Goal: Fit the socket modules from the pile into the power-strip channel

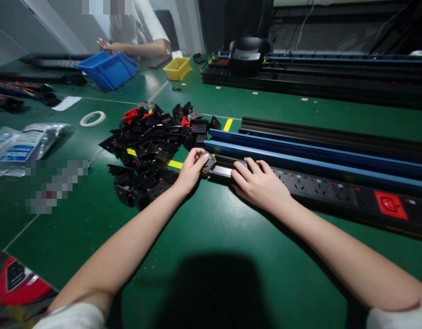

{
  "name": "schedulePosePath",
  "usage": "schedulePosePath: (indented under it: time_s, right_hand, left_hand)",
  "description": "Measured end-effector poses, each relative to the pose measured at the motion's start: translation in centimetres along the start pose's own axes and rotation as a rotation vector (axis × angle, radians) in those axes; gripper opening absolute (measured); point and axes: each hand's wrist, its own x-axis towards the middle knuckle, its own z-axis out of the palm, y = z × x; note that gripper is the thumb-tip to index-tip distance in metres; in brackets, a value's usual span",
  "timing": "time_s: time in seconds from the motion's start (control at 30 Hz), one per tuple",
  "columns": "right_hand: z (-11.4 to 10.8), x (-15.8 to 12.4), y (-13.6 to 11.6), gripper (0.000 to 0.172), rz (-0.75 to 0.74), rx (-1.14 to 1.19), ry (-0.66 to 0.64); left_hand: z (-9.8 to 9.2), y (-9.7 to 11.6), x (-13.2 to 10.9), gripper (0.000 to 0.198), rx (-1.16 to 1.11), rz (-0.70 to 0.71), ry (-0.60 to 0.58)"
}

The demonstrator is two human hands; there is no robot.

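Observation:
My left hand (192,171) pinches a black socket module (208,163) at the left end of a long power strip (329,189). The module sits at the end of the strip's channel; I cannot tell if it is inside the rails. My right hand (262,185) grips the strip farther right, fingers bent over its top and the thumb side along its near edge. Bare silvery channel (222,171) shows between my hands. Right of my right hand, black sockets and one red socket (390,205) fill the strip. What lies under my right fingers is mostly hidden.
Loose black and red socket modules (156,137) are heaped at left. Blue rails (300,155) lie behind the strip. A tape roll (93,119), plastic bags (27,146), a blue bin (109,71) and a yellow bin (177,69) are beyond. Another person (138,34) sits across the table.

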Motion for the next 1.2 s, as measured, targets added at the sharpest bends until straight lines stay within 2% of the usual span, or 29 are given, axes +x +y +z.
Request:
schedulePosePath:
  time_s: [0.17,0.5,0.93,1.03,1.2]
  right_hand:
    - [0.0,0.0,0.0,0.030,0.001,-0.008,0.006]
    - [0.0,0.0,0.0,0.029,-0.001,-0.015,0.005]
    - [-0.1,0.0,0.0,0.030,0.004,0.027,-0.007]
    - [-0.1,-0.1,0.1,0.035,0.018,0.046,-0.001]
    - [0.1,-0.1,0.0,0.058,0.098,0.091,0.028]
  left_hand:
    - [0.1,0.3,0.1,0.034,-0.040,-0.039,-0.048]
    - [0.1,0.5,0.1,0.029,-0.015,-0.047,-0.036]
    - [0.7,-0.7,-0.7,0.028,0.300,0.037,0.022]
    - [0.9,-0.3,-1.0,0.032,0.432,0.094,0.028]
    - [0.9,0.6,-1.4,0.041,0.528,0.128,0.016]
